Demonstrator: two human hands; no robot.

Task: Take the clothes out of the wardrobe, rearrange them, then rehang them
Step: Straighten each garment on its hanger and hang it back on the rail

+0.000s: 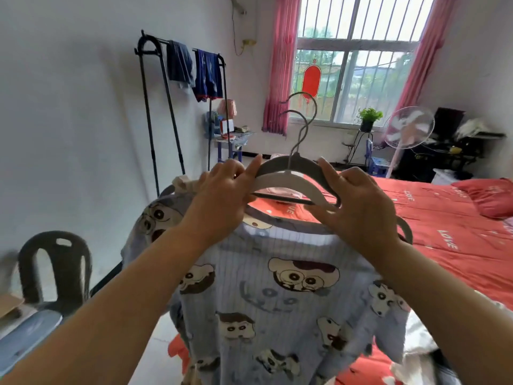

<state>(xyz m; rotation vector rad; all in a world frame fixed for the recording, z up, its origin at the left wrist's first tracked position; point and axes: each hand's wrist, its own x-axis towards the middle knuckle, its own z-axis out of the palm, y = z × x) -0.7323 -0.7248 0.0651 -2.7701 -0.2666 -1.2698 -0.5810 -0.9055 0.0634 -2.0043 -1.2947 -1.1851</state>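
Observation:
I hold two grey hangers [288, 173] with metal hooks together in front of me, above the bed. My left hand [222, 198] grips their left arms and the shoulder of a light blue cartoon-print shirt [277, 295]. My right hand [358, 207] grips the right arms of the hangers. The shirt hangs down from the hangers, its collar just below my hands. A pale cloth [184, 182] bunches by my left hand. The black clothes rack [155, 112] stands by the left wall with two dark blue garments [194, 69] draped over its bar.
A red bed [444, 226] fills the right side. A dark plastic chair [55, 268] stands at lower left. A standing fan [408, 132], a potted plant [369, 118] and a small cluttered table [230, 137] line the far wall under the window with pink curtains.

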